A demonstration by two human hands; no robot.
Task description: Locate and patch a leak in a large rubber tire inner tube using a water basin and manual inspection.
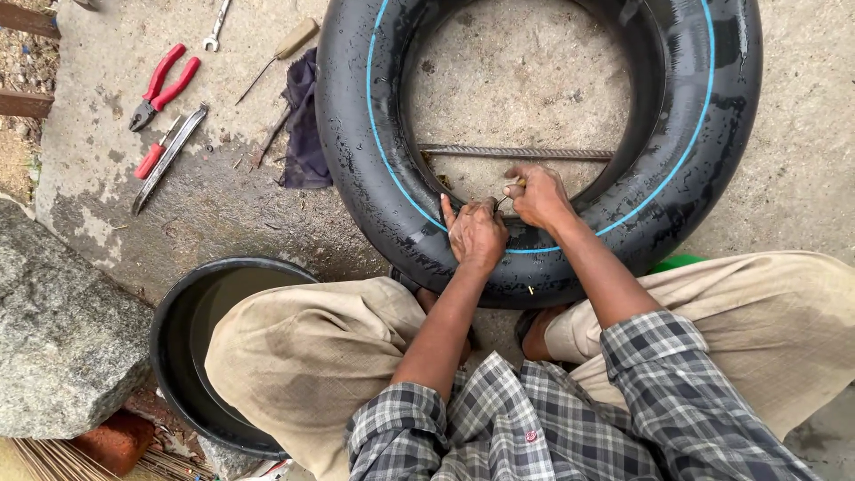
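Large black inner tube (374,134) with a thin blue line, wet and shiny, flat on the concrete ground (802,169) in front of the crouching person. Left hand (475,233) pressed on the near part of the tube, palm down, fingers spread and thumb lifted, nothing clamped in it. Right hand (537,196) just beside it, fingers pinched together on a small thin tool (514,185), too small to tell the kind. Ribbed steel rod (517,153) lying inside the ring, just beyond the hands. Dark cloth (305,134) touching the tube's left edge. Farther left: red-handled pliers (162,86), flat file (169,158), screwdriver (276,55), spanner (216,25). Near the left knee, black basin (174,338), beside a big grey stone (62,338).
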